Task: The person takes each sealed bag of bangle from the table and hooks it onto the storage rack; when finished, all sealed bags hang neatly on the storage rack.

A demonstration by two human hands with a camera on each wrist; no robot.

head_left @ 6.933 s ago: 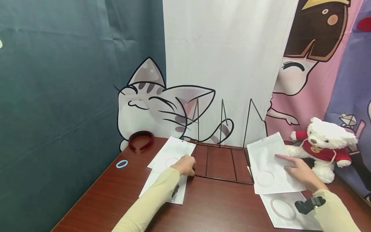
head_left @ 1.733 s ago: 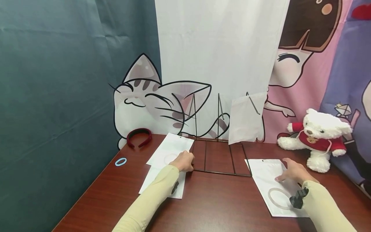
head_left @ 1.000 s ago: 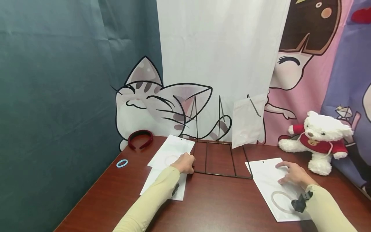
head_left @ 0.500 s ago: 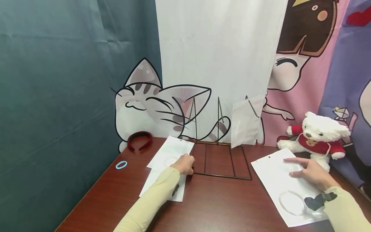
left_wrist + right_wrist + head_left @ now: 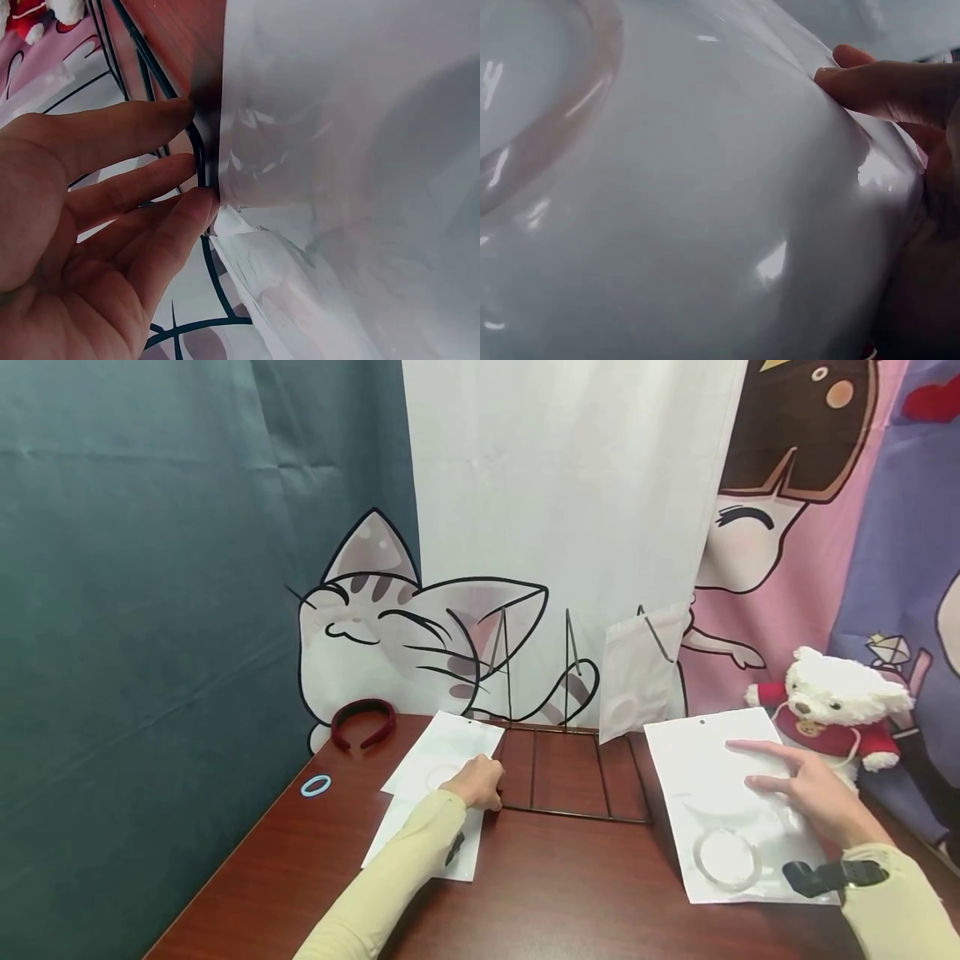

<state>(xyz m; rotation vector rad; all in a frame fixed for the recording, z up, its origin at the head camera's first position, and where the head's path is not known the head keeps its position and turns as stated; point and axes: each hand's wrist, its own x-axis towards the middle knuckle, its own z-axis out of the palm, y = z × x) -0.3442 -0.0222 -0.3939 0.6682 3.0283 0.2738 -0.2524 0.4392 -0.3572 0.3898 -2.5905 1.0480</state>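
Observation:
My right hand [image 5: 817, 789] pinches the side edge of a white plastic zip bag [image 5: 720, 777], raised and tilted up at the right of the table. Through its clear front shows a pale ring [image 5: 727, 860], and a small hang hole is near its top. In the right wrist view, thumb and fingers [image 5: 870, 86] grip the bag's edge. My left hand [image 5: 477, 783] holds the left side of a black wire display rack [image 5: 577, 814]; in the left wrist view its fingers curl at the black wire [image 5: 196, 146]. Another white bag [image 5: 637, 672] hangs on the rack's right hook.
Two overlapping white bags [image 5: 442, 752] lie left of the rack, partly under my left forearm. Farther left are a dark red headband [image 5: 363, 718] and a light blue ring [image 5: 315, 786]. A white teddy bear [image 5: 832, 710] in a red top sits at the back right, before a printed curtain.
The bag held earlier now hangs on the right hook. My right hand went to the bag lying below, took its edge and lifted it. My left hand stays at the rack.

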